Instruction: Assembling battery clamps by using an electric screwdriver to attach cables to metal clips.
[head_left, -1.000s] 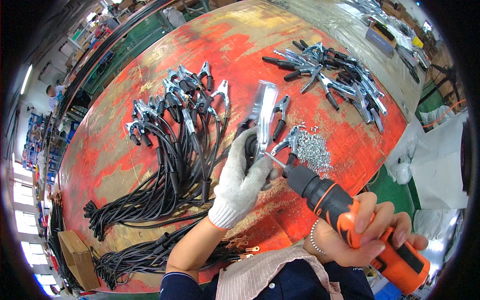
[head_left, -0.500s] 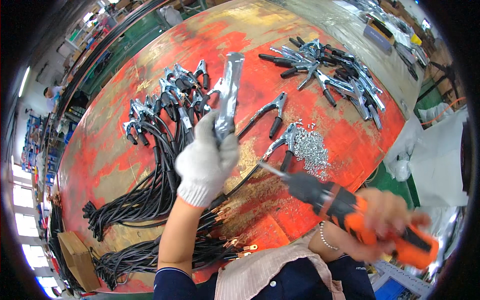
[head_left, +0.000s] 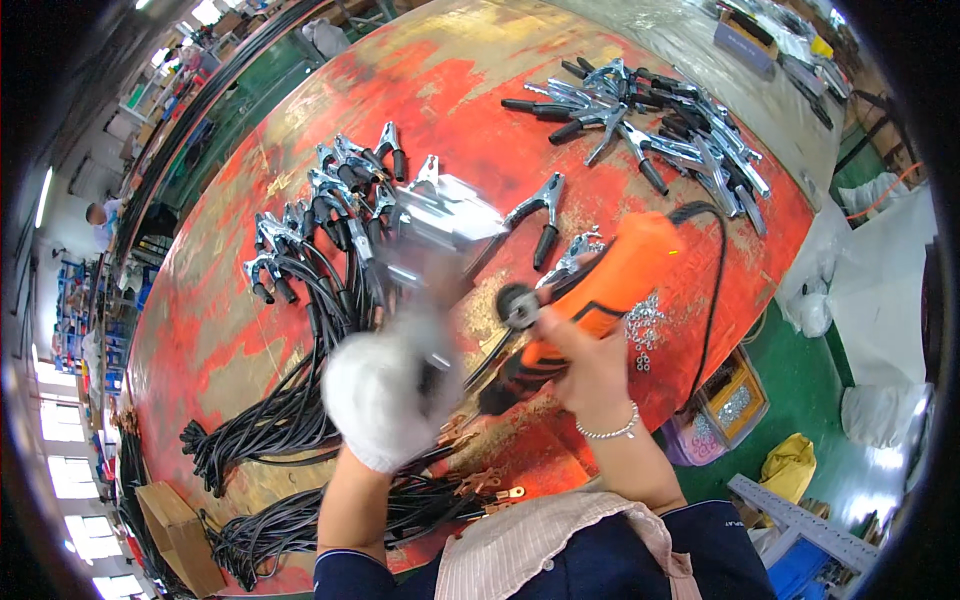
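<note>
My left hand (head_left: 385,390), in a white knitted glove, is smeared by motion and closed around a shiny metal clamp (head_left: 450,212), also blurred. My bare right hand (head_left: 592,372), a beaded bracelet at its wrist, grips an orange and black electric drill (head_left: 625,270). The drill's black front points down and left, toward the left hand. Part of a clamp (head_left: 578,250) shows behind the drill. Another clamp (head_left: 545,205) lies just left of it. Small metal nuts (head_left: 643,335) are partly covered by the drill.
Clamps joined to black cables (head_left: 335,205) crowd the table's left. Loose clamps (head_left: 650,125) are heaped at the far right. More cables with copper lugs (head_left: 340,515) lie near me, beside a cardboard box (head_left: 180,535). The drill's cord (head_left: 722,290) loops right. Containers of hardware (head_left: 730,405) stand beyond the right edge.
The drill has swung up and left over the table, and its front has turned down toward me. My left hand has dropped slightly, and the clamp in it has tilted over.
</note>
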